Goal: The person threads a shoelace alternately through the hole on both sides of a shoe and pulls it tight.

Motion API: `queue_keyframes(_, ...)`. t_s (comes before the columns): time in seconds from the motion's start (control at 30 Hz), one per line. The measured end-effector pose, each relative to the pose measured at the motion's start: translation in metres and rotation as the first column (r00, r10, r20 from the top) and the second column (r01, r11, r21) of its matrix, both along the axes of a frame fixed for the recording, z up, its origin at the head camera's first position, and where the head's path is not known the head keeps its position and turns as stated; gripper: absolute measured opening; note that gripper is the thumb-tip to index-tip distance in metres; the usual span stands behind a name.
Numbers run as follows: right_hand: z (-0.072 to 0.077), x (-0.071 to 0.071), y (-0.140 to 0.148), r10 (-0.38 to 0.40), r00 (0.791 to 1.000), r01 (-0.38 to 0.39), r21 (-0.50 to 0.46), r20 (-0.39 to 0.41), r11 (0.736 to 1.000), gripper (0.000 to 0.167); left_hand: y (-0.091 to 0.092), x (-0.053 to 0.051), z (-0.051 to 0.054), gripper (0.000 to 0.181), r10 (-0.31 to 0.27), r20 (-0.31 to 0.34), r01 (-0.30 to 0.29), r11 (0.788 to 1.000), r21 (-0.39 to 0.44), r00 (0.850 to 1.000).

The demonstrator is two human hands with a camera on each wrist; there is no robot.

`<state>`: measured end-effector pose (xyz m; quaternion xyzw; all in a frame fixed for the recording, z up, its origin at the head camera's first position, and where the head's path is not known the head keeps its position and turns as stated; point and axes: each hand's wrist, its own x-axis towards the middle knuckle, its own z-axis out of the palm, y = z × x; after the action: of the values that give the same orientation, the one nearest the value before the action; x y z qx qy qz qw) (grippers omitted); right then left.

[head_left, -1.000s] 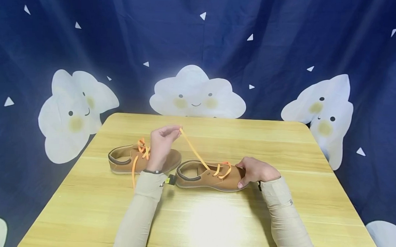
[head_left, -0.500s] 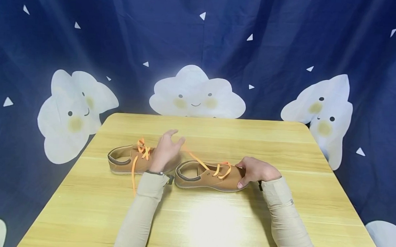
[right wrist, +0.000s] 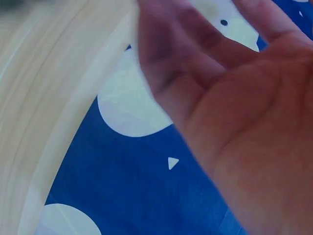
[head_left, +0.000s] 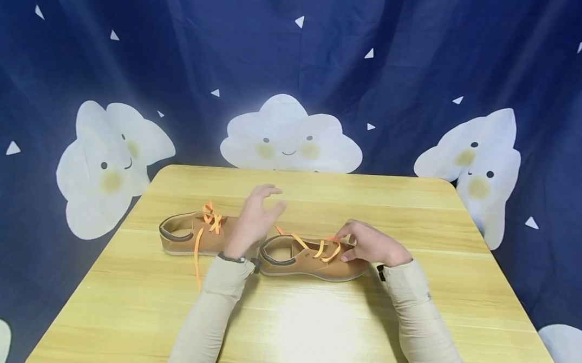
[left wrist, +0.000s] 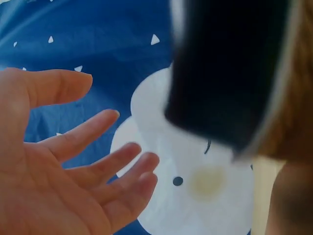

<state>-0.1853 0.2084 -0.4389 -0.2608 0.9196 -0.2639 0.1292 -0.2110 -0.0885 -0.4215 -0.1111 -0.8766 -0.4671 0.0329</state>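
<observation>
Two brown shoes with orange laces stand side by side on the table, toes to the right. Above the toe of the left shoe [head_left: 178, 247], my left hand [head_left: 257, 218] is raised with its fingers spread and nothing in them; the left wrist view shows the same bare palm [left wrist: 63, 181]. The loose lace [head_left: 298, 240] of the right shoe [head_left: 311, 266] lies slack toward the far side. Over that shoe's toe, my right hand [head_left: 373, 244] has thumb and forefinger apart, the fingertips near the front lacing. Whether they touch it is hard to tell.
A wooden table [head_left: 134, 315] holds both shoes. Another loose lace [head_left: 197, 253] hangs from the left shoe onto the tabletop. Behind the table hangs a blue curtain [head_left: 296, 62] with white clouds.
My left hand has let go of the right shoe's lace, which dropped, and has shifted slightly right. My right hand has moved from gripping the shoe's toe toward its front lacing.
</observation>
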Motion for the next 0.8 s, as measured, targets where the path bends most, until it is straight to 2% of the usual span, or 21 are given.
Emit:
queue_keyframes(0.17,-0.004,-0.002,-0.003,0.081,0.990,-0.086,-0.044,-0.116,0.995,0.012,0.008,0.005,0.002,0.040,-0.078,-0.015,0.078,0.996,-0.033,0.997)
queue_keyframes(0.27,-0.003,-0.002,-0.002,0.115,0.977,-0.129,-0.072,-0.177,0.989,0.008,0.014,0.009,0.003,0.039,-0.137,0.001,0.137,0.988,-0.067,0.991)
queue_keyframes(0.37,0.001,-0.001,0.000,0.119,0.972,-0.141,-0.094,-0.203,0.986,0.013,0.020,0.013,0.004,0.039,-0.200,0.025,0.202,0.974,-0.105,0.979)
queue_keyframes(0.53,0.010,0.002,-0.002,0.078,0.979,-0.099,-0.102,-0.191,0.990,0.017,0.032,0.020,0.002,0.036,-0.311,0.025,0.310,0.932,-0.185,0.950)
queue_keyframes(0.63,0.016,0.006,-0.005,0.040,0.982,-0.062,-0.115,-0.183,0.991,0.015,0.040,0.024,0.000,0.036,-0.377,0.029,0.374,0.899,-0.227,0.926)
queue_keyframes(0.8,0.026,0.013,-0.009,-0.009,0.984,-0.027,-0.196,-0.180,0.980,0.016,0.053,0.031,-0.002,0.031,-0.470,0.009,0.460,0.860,-0.221,0.883)
